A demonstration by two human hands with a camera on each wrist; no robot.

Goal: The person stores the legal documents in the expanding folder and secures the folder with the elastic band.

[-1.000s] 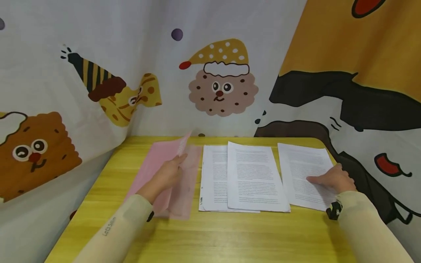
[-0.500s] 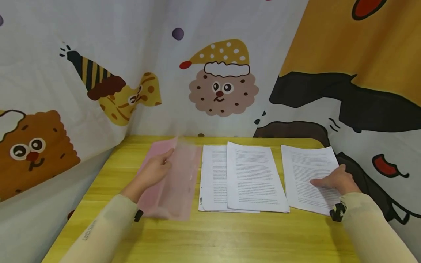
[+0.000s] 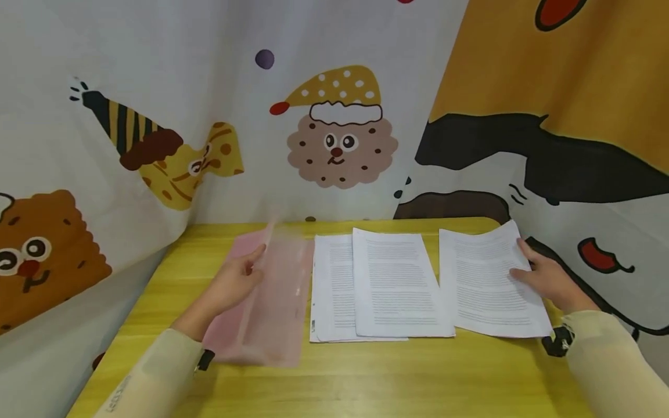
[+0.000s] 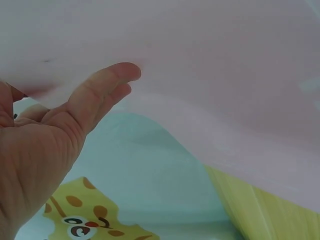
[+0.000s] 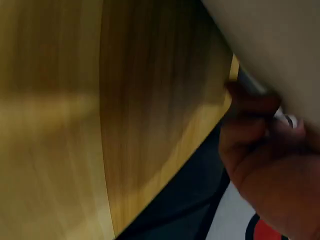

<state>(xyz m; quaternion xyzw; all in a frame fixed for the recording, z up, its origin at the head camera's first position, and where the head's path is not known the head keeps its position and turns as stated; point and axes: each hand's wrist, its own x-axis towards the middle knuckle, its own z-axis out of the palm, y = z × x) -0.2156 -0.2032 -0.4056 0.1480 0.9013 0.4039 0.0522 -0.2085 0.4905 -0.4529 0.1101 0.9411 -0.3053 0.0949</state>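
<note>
On the left of the head view, a translucent pink plastic folder point(image 3: 284, 296) lies with its cover raised. My left hand point(image 3: 232, 287) pinches the edge of that cover; in the left wrist view, the fingers point(image 4: 102, 85) extend beneath the plastic film. On the right, my right hand point(image 3: 554, 281) grips the right edge of a printed paper point(image 3: 486, 278), thumb on top and fingers behind. That edge bends upward off the table. In the right wrist view the paper's underside point(image 5: 270, 40) shows above the curled fingers.
Two overlapping printed paper stacks, a left one point(image 3: 334, 290) and a right one point(image 3: 397, 284), lie mid-table between the hands. The yellow wood-grain table point(image 3: 366, 377) ends at a patterned cartoon curtain point(image 3: 235, 87) behind and along the sides.
The left hand has drawn the folder's cover leftward, opening it. The right hand, first resting on the right-hand paper, now grips its edge and has lifted that side.
</note>
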